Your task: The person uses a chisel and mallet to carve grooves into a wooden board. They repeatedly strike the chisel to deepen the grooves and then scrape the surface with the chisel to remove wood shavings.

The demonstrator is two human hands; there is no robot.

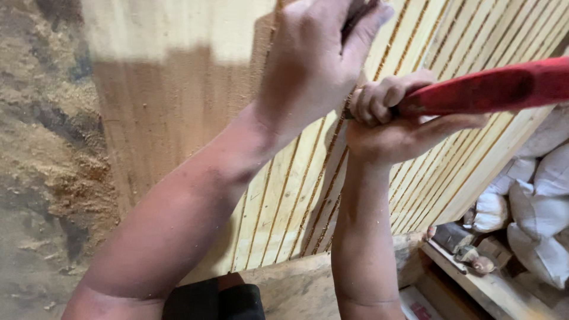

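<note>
Two hands: left hand (pixel 314 65), closed round a dark tool end, far centre; right hand (pixel 391 118), closed round a handle, centre right
One red handle (pixel 492 89), far right
One grooved wooden panel (pixel 195 136), many parallel grooves, number not countable
At least five white sacks (pixel 542 213), heaped near right
One wooden shelf (pixel 474 284), near right
One spread of sawdust (pixel 47 148), left

Boards (pixel 296 195): pale wood, smooth, grooved in dark lines, faintly satin.
Handle (pixel 492 89): red, smooth, slight sheen, held in right hand (pixel 391 124).
Floor (pixel 41 166): rough, matt, strewn with sawdust.
Sacks (pixel 539 201): white woven cloth, matt.
</note>
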